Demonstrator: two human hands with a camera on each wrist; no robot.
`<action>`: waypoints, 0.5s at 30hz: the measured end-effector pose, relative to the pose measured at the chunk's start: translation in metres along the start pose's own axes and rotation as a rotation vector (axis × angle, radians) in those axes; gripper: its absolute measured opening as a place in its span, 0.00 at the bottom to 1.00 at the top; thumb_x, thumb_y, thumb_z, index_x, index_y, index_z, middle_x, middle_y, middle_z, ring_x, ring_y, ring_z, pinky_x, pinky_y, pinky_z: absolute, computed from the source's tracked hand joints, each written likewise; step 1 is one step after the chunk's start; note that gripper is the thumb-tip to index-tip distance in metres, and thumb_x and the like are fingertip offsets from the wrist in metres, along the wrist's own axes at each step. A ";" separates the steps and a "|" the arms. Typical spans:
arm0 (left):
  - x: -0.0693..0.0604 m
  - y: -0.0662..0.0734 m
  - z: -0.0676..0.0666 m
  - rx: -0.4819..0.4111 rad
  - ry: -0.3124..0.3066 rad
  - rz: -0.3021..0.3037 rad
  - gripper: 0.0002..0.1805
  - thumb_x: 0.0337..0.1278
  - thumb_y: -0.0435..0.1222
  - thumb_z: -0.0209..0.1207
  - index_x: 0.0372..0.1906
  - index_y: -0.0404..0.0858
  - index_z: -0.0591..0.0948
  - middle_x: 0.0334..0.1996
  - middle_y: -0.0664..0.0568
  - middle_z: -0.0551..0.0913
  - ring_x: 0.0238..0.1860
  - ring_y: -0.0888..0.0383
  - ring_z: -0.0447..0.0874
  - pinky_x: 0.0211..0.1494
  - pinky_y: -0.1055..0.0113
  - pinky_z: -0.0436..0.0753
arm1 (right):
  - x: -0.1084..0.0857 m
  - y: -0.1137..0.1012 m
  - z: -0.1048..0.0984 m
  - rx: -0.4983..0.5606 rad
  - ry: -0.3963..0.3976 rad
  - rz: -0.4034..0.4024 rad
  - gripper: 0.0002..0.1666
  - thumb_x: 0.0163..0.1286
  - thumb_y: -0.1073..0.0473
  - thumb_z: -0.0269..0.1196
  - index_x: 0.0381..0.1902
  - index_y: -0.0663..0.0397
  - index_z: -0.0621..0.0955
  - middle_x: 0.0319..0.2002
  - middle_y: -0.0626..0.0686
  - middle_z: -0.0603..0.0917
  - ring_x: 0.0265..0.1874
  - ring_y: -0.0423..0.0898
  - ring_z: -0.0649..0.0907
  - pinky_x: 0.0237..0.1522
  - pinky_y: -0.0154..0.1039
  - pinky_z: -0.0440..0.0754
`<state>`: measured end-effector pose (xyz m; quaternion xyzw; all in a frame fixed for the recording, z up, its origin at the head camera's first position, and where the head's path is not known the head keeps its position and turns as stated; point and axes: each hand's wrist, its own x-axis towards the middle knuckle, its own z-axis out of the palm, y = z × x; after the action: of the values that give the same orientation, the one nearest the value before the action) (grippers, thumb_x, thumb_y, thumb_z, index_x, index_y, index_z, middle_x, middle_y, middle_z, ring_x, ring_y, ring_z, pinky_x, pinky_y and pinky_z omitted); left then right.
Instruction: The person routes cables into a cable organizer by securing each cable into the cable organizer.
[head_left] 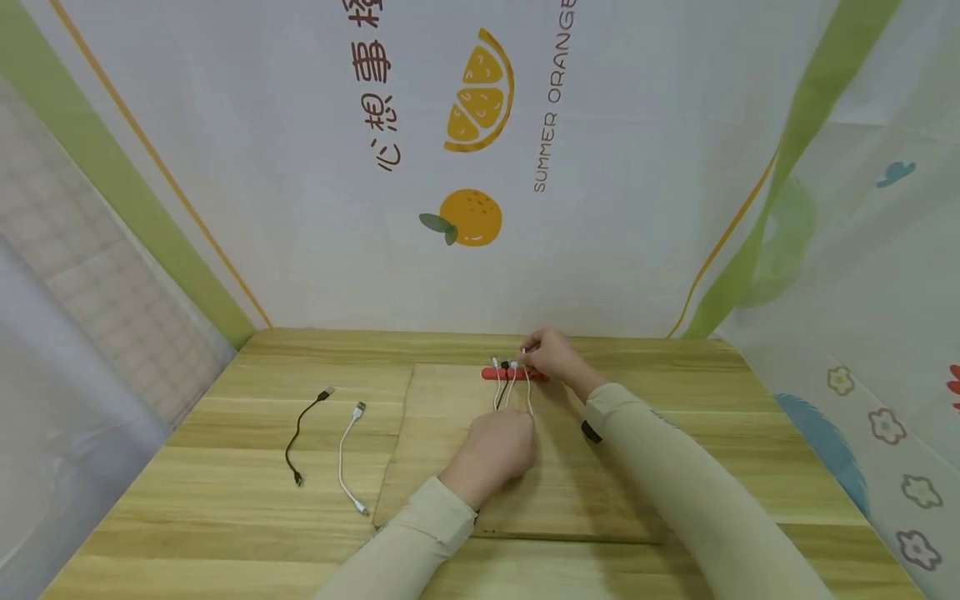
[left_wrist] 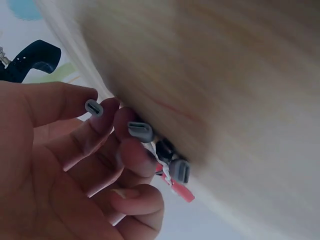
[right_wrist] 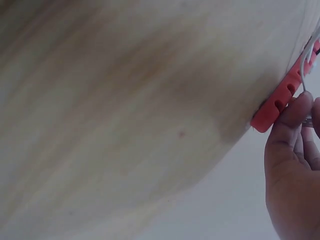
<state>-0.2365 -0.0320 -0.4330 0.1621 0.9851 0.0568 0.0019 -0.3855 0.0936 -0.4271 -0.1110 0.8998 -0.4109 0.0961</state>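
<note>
A red cable organizer (head_left: 491,374) with slots lies along the far edge of a wooden board (head_left: 570,504), several short white and black cables running through it. My right hand (head_left: 555,358) is at the organizer's right part and pinches a white cable (right_wrist: 303,70) near its end between thumb and fingertips. My left hand (head_left: 498,450) is over the board, nearer me, at the cables' lower ends. In the left wrist view, its thumb and finger pinch a small grey-tipped plug (left_wrist: 93,107). Other grey plugs (left_wrist: 140,131) and a black plug (left_wrist: 164,150) sit by its fingertips.
On the table (head_left: 202,500) left of the board lie a loose black cable (head_left: 296,433) and a loose white cable (head_left: 342,467). A printed curtain (head_left: 600,250) hangs behind the table's far edge. Some organizer slots near its right end (right_wrist: 267,115) hold no cable.
</note>
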 end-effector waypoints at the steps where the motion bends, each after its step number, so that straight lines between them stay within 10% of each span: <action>1: 0.000 0.000 0.000 0.018 -0.002 -0.001 0.10 0.67 0.38 0.62 0.27 0.43 0.84 0.28 0.51 0.86 0.27 0.58 0.81 0.28 0.54 0.86 | 0.001 0.000 0.001 0.008 0.005 0.010 0.13 0.77 0.63 0.66 0.53 0.67 0.84 0.41 0.61 0.89 0.33 0.46 0.84 0.33 0.36 0.81; 15: 0.000 0.000 -0.010 0.098 -0.043 -0.039 0.11 0.71 0.41 0.61 0.32 0.43 0.87 0.29 0.51 0.88 0.28 0.56 0.85 0.31 0.52 0.87 | 0.011 0.000 0.006 -0.050 0.035 0.057 0.11 0.76 0.61 0.68 0.49 0.65 0.85 0.31 0.54 0.86 0.24 0.42 0.79 0.25 0.34 0.77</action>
<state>-0.2366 -0.0331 -0.4235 0.1441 0.9894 0.0049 0.0164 -0.3951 0.0867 -0.4320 -0.0808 0.9141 -0.3872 0.0893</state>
